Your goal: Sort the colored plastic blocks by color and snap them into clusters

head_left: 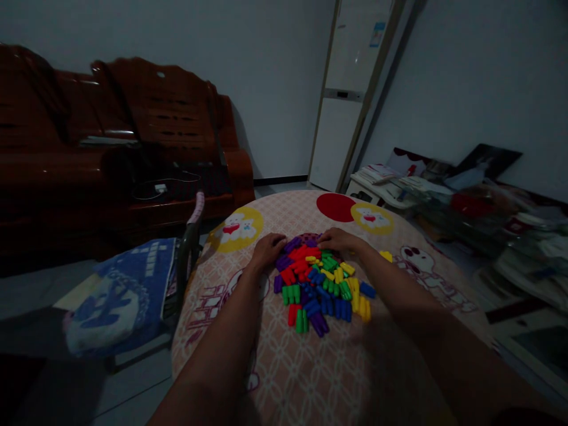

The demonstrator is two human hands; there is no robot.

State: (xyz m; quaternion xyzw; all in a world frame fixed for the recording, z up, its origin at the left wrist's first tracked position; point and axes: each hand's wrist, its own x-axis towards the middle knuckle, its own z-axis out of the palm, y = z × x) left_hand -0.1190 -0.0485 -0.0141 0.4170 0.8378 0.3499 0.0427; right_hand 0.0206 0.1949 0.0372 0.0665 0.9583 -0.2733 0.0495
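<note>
Brightly coloured small plastic toy pieces point(317, 281) lie in a loose heap on the round table, in red, green, blue, yellow and purple. Behind the heap, a dark-pink spotted, basket-like thing point(309, 236) shows in part; the pieces cover most of it. My left hand point(268, 248) is at its left side, fingers bent inward beside purple pieces. From the right, my right hand point(337, 240) reaches to its far edge with curled fingers close together. Both hands seem to grip its edge, though the fingertips are small and dim.
A patterned pink cloth point(306, 367) covers the table point(275, 204). Left of it stands a chair with a blue towel point(128, 290); a wooden sofa point(173, 112) is behind. To the right, a cluttered side table point(386, 192) stands near a white upright cabinet point(337, 136).
</note>
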